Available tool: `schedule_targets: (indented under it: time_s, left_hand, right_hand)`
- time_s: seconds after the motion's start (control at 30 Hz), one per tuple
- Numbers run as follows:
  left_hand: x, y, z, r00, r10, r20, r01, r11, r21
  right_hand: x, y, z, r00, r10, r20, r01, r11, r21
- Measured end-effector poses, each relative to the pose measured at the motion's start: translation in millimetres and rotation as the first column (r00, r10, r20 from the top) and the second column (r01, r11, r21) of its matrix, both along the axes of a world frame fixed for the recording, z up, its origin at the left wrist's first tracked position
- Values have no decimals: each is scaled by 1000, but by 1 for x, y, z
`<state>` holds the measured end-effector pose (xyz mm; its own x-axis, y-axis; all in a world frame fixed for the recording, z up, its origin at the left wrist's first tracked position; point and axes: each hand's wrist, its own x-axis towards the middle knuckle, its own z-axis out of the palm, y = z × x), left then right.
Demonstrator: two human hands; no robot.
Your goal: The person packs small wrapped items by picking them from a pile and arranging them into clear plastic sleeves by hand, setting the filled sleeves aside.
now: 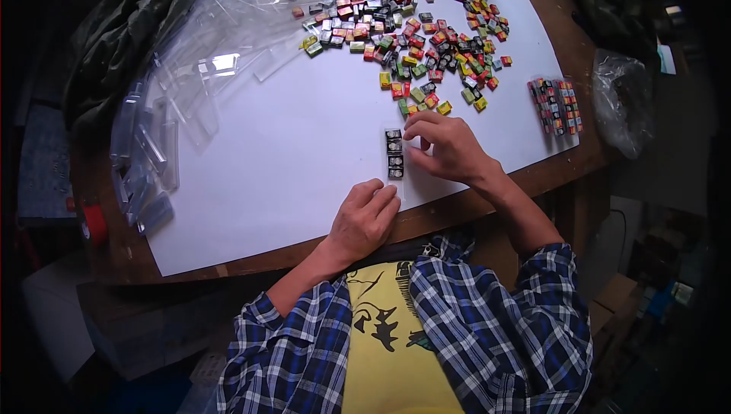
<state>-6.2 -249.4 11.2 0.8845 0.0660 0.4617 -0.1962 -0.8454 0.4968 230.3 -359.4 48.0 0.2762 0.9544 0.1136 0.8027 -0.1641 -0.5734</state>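
Note:
In the head view, a narrow clear plastic case [400, 190] lies on the white tabletop in front of me. Inside it is a short row of small dark boxes [394, 163] with pale markings. My left hand [365, 217] rests at the near end of the case, fingers curled against it, seemingly steadying it. Beside the row's far right side is my right hand [448, 149], its thumb and forefinger bent and apart. Nothing shows between those fingertips, though the undersides of both hands are hidden.
A heap of small red, yellow, green and black boxes [434, 41] spreads across the far side. Filled clear packs [556, 105] stand at right, near a plastic bag [623, 102]. Clear plastic cases [145, 147] and sheets [221, 25] lie left, with red tape [94, 223] beyond.

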Motion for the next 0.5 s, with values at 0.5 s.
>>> schedule_targets:
  time_s: [0.5]
  left_hand:
    - [0,-1,0,1000,5,1,-5,1000,-15]
  right_hand:
    - [41,27,-15,901,-238,364,264,964,-21]
